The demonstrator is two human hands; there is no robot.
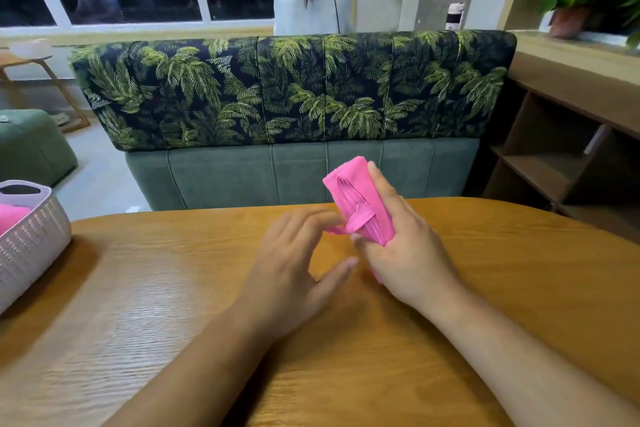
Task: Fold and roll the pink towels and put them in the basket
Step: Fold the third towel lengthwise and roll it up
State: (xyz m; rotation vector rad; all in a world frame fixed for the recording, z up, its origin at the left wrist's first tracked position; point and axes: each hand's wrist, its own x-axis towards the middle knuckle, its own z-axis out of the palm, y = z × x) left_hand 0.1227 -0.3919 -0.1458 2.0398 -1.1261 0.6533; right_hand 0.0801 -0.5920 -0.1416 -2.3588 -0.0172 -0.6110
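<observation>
My right hand (408,253) grips a rolled pink towel (360,204) and holds it tilted above the wooden table (173,305), its coiled end facing me. A loose corner of the roll sticks out to the left. My left hand (294,260) is just left of the roll, its fingertips pinching that loose corner. At the table's far left stands a white woven basket (31,246) with another pink towel (12,215) inside it.
Behind the table runs a green bench with a palm-leaf backrest (294,90). A wooden shelf unit (568,156) stands at the right. A person (311,7) stands with their back turned beyond the bench.
</observation>
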